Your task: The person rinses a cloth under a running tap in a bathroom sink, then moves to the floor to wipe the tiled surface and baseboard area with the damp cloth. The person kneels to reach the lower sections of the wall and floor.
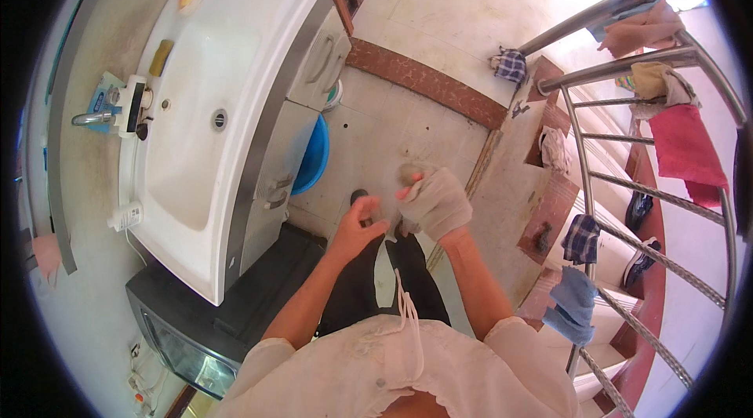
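My right hand (438,200) is wrapped in a light, thin cloth (444,203), with red-tipped fingers showing at its left side. A small brownish thing, blurred, shows by those fingertips; I cannot tell what it is. The cloth hangs a little below the hand, over my dark trousers. Just to the left, my bare left hand (360,228) has its fingers bent and apart, with nothing plainly between them. Both hands are in front of my body, above the tiled floor.
A white washbasin (235,47) with a tap (94,118) stands at left, a blue plastic basin (315,156) beside its cabinet. Below is an old television set (182,347). At right, a metal stair railing (582,171) carries cloths, including a red cloth (688,144); shoes (640,262) rest on the steps.
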`<state>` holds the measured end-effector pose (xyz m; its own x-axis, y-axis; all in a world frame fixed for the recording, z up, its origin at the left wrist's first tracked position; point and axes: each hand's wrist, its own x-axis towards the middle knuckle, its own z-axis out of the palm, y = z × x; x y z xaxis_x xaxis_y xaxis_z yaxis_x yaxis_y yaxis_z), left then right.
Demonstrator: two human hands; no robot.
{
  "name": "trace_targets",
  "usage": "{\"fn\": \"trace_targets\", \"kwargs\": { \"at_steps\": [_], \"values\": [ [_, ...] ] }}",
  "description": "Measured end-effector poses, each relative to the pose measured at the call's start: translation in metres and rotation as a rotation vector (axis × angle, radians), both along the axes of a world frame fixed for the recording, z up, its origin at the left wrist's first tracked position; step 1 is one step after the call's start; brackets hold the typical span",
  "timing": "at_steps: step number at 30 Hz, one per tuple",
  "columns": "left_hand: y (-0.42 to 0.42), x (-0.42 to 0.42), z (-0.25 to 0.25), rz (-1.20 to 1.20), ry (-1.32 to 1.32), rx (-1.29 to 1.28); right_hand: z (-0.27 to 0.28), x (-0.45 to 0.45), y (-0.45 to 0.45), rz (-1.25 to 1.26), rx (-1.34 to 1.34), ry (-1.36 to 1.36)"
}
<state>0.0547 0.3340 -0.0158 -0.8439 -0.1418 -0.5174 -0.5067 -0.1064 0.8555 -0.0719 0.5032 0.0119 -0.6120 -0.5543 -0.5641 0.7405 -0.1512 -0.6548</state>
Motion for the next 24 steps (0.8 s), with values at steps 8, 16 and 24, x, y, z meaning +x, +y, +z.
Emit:
{"fn": "trace_targets", "kwargs": {
  "at_steps": [8,16,24],
  "values": [
    [0.023,-0.034,-0.013,-0.224,0.063,-0.344,-0.061,0.029,0.015,0.146,0.505,0.804],
    [-0.019,-0.005,0.012,0.595,-0.069,0.308,-0.012,-0.005,0.029,0.059,-0.341,-0.486],
    [-0.048,0.113,-0.003,0.743,-0.248,-0.053,0.019,0.029,-0.069,0.473,0.424,0.397]
  ]
}}
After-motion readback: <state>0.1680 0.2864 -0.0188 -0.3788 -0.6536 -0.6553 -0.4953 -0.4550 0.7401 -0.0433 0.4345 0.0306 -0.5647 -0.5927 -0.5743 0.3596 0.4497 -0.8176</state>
